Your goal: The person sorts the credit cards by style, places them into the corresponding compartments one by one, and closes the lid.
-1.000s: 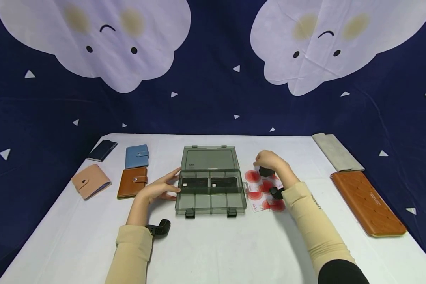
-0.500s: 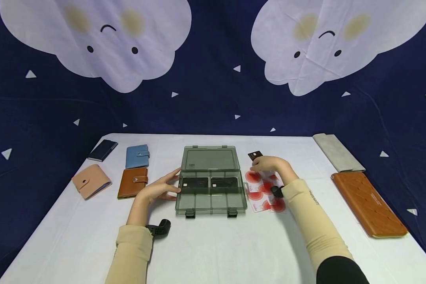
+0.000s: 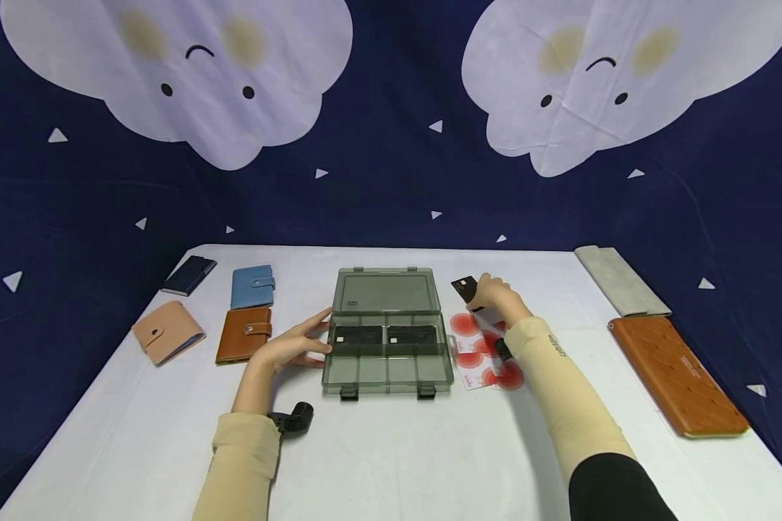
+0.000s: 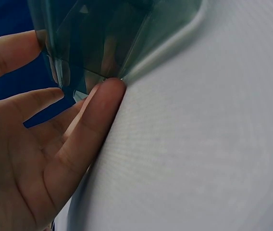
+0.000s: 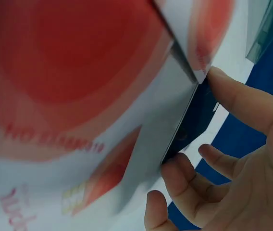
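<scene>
Worktop point(image 3: 391, 456) runs white between the 2 sleeves point(image 3: 241, 467) to the front edge of the translucent grey box point(image 3: 371, 367). The left hand point(image 3: 291, 346), fingers outstretched, touches the box's left wall, as 0.5 s ago. Red-and-white cards point(image 3: 469, 359) overlap just beside the right wall; 2 black cards point(image 3: 412, 335) lie side by side in the back row. Beyond the red-and-white pile, the right hand point(image 3: 497, 295) pinches another black card point(image 3: 463, 287), which juts out more than 0.5 s ago.
</scene>
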`<state>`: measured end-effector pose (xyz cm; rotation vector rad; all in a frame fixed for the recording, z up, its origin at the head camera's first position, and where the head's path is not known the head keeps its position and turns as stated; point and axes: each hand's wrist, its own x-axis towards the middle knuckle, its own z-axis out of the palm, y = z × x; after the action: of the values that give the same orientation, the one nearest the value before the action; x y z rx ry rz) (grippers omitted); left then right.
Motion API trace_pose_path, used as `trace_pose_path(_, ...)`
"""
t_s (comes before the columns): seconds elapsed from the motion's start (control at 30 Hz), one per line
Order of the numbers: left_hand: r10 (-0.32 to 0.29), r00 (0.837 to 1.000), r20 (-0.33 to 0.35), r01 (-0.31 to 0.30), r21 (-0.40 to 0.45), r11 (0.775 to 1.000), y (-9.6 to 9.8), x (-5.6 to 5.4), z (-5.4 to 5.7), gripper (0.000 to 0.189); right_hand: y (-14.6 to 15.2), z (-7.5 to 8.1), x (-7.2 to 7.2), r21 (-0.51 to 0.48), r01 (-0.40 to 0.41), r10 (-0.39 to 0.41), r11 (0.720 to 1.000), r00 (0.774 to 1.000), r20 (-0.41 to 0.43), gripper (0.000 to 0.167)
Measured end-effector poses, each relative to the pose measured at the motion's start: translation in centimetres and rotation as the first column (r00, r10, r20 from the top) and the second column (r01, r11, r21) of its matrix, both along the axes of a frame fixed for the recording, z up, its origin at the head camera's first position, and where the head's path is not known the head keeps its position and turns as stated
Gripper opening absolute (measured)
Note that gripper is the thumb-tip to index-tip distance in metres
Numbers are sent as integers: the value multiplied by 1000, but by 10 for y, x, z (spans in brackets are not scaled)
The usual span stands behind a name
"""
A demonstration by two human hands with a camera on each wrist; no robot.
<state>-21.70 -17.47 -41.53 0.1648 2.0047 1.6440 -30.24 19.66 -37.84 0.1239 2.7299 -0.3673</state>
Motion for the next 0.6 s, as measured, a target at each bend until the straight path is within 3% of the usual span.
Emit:
trace_pose_path(0.17, -3, 1000, 1, 3, 0, 1000, 1, 0, 1, 85, 12, -4, -5, -163, 37, -29, 986, 998, 51, 79)
trace_pose_path(0.27, -2, 1000, 0, 2, 3, 1000, 1, 0, 1, 85, 18, -8, -9, -210, 37, -25, 977, 998, 63, 74)
trace_pose_path(0.4, 5, 1000, -1, -5, 0, 1000, 1, 0, 1, 85, 35, -34, -35, -224, 5, -4, 975, 1000, 4, 60)
trace_pose_path(0.47, 6, 1000, -1, -6, 0, 1000, 1, 0, 1, 85, 55, -66, -61, -374, -42, 15, 927, 997, -73, 50)
trace_pose_path(0.5, 7, 1000, -1, -7, 1, 1000, 1, 0, 1, 85, 59, -73, -67, -438, -38, 5, 898, 997, -77, 47)
trace_pose_path(0.6, 5, 1000, 0, -5, 4, 1000, 1, 0, 1, 85, 57, -69, -64, -603, -4, -51, 798, 996, -74, 38)
